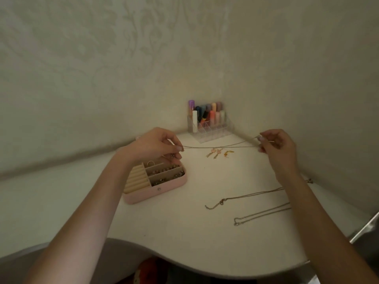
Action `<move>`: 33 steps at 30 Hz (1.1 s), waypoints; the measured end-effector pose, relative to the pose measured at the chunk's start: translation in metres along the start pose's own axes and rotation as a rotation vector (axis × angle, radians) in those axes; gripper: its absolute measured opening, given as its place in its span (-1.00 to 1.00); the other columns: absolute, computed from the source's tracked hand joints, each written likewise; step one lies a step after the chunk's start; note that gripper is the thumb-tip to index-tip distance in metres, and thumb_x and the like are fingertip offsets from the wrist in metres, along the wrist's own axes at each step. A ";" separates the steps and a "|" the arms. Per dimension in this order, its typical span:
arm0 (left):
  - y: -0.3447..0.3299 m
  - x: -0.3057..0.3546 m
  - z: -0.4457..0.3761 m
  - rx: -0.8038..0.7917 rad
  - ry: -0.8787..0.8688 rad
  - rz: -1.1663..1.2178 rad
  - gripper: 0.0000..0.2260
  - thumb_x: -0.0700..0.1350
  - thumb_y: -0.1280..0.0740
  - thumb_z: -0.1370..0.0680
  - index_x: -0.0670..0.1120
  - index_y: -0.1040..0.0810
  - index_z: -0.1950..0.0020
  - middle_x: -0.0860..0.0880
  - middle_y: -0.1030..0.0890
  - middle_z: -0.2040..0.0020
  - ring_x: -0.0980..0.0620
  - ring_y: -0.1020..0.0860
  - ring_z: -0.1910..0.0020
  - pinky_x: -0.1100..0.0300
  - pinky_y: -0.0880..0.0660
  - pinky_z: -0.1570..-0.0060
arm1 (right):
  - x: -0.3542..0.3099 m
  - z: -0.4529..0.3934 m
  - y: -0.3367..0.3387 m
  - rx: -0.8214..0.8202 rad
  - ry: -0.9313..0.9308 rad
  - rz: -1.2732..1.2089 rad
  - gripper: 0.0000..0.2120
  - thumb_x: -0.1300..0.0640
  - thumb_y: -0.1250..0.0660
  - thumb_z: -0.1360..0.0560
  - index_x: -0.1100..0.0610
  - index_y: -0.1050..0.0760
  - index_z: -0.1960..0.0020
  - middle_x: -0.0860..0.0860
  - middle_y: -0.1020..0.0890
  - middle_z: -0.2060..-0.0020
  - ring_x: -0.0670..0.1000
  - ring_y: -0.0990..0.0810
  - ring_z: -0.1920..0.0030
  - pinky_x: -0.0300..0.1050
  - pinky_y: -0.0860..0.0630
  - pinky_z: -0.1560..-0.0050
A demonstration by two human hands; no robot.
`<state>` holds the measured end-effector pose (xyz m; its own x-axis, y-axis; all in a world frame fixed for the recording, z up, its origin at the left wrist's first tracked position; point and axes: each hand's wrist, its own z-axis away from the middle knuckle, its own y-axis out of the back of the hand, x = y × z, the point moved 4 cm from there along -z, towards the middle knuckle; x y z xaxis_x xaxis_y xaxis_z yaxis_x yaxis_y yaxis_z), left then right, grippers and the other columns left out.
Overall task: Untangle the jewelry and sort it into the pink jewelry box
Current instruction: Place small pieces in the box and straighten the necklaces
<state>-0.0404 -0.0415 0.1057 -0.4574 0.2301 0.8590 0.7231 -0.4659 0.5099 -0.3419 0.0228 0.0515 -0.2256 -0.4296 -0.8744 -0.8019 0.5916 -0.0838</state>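
A thin chain (219,146) hangs stretched above the desk (184,232), doubled into two strands between both hands. The left hand (158,146) pinches one end with curled fingers (178,149), just above the pink jewelry box (155,193); the right hand (276,143) pinches the other end the same way. This chain looks free of knots, so I judge it is almost ready to be put away. The box stands open and some compartments already hold small pieces and a ring. Two more necklaces (252,208) lie on the desk near the right forearm, and a few earrings (217,153) lie under the chain. These are not yet sorted.
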 end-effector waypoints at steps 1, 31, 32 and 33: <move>0.002 -0.004 0.000 -0.002 0.006 -0.004 -0.95 -0.26 -0.34 -0.53 -0.23 -0.58 0.08 -0.15 -0.68 0.25 0.01 -0.66 0.33 0.19 -0.62 0.27 | 0.000 0.001 -0.002 -0.015 -0.002 0.003 -0.77 0.38 -0.31 -0.51 0.06 -0.50 0.15 0.00 -0.59 0.26 -0.17 -0.54 0.36 -0.33 -0.53 0.30; 0.016 -0.037 0.024 -0.026 0.003 -0.531 -0.79 -0.22 -0.48 -0.39 -0.02 -0.62 0.02 0.12 -0.63 0.17 0.23 -0.55 0.21 0.54 -0.39 0.25 | -0.103 0.024 -0.139 -0.464 0.015 -0.243 -0.88 0.43 -0.32 -0.48 0.25 -0.48 0.06 0.12 -0.59 0.25 -0.05 -0.62 0.34 -0.17 -0.61 0.19; 0.017 -0.033 0.026 0.021 -0.016 -0.482 -0.72 -0.22 -0.49 -0.39 0.00 -0.57 -0.04 0.13 -0.62 0.14 0.26 -0.55 0.22 0.55 -0.40 0.26 | -0.109 0.026 -0.148 -0.494 0.024 -0.255 -0.87 0.43 -0.31 -0.48 0.24 -0.48 0.07 0.13 -0.59 0.24 -0.05 -0.62 0.34 -0.17 -0.61 0.20; 0.017 -0.028 0.028 0.058 -0.035 -0.400 -0.65 -0.20 -0.50 -0.39 0.02 -0.53 -0.11 0.14 -0.61 0.11 0.29 -0.55 0.22 0.56 -0.40 0.26 | -0.114 0.027 -0.157 -0.521 0.033 -0.259 -0.87 0.43 -0.31 -0.49 0.24 -0.48 0.07 0.12 -0.59 0.25 -0.05 -0.63 0.33 -0.17 -0.61 0.20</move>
<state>-0.0006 -0.0318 0.0914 -0.6913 0.4130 0.5930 0.5204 -0.2849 0.8050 -0.1751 -0.0026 0.1513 0.0033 -0.5416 -0.8406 -0.9977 0.0547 -0.0392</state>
